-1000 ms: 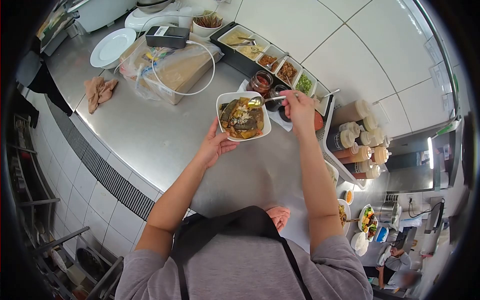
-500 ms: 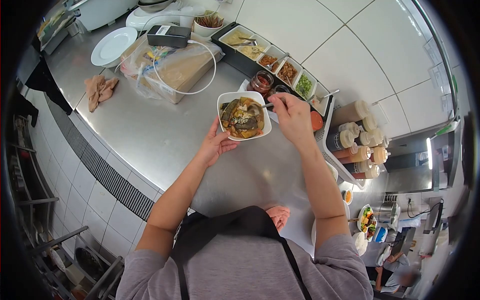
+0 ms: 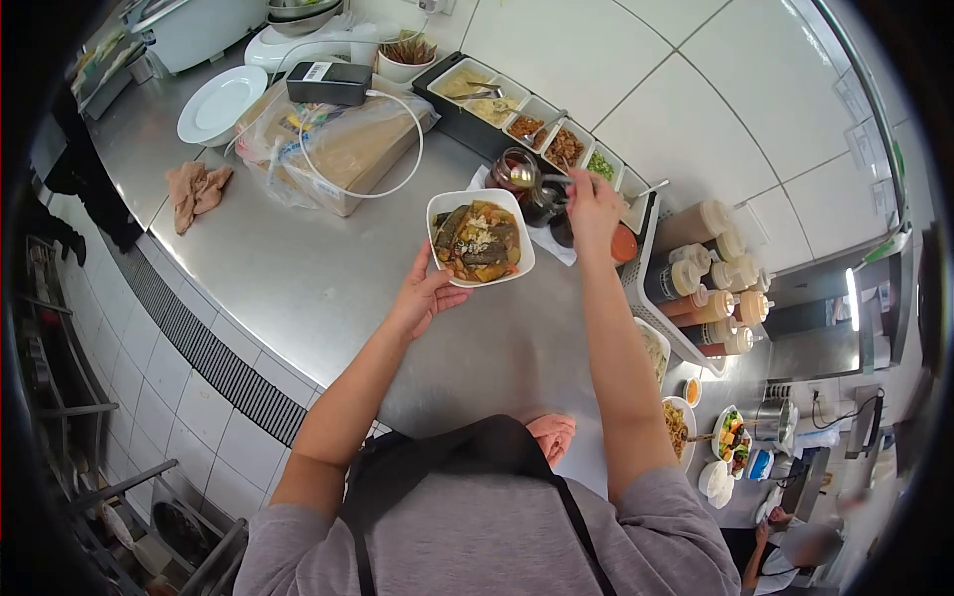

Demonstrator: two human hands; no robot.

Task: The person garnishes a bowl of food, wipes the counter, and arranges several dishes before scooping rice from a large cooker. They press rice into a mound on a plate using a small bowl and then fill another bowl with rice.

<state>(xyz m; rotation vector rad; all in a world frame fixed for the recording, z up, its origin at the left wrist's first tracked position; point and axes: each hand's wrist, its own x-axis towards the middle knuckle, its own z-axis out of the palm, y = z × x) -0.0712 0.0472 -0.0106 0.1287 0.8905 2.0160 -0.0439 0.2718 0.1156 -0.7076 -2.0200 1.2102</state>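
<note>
My left hand (image 3: 425, 300) grips the near left side of a white square bowl (image 3: 528, 260), thumb at the rim and fingers beneath. In the bowl is a chunky stew (image 3: 482, 238) with dark pieces and pale shreds on top. My right hand (image 3: 594, 214) is closed around the handle of a metal spoon (image 3: 553, 180), up and to the right of the bowl. The spoon's head overlaps the edge of a glass jar (image 3: 511, 162) of dark red contents. Just below the spoon stands a darker jar (image 3: 543, 204).
Behind the jars runs a black rack (image 3: 449, 107) of topping containers. Squeeze bottles (image 3: 696, 258) stand in a white basket at right. A bagged box (image 3: 348, 149), white plate (image 3: 221, 104) and crumpled cloth (image 3: 197, 192) lie left. Another person (image 3: 795, 551) is at lower right.
My right hand has lifted the spoon out of the bowl and moved it up and right to the jars. The bowl, still in my left hand, has shifted slightly down.
</note>
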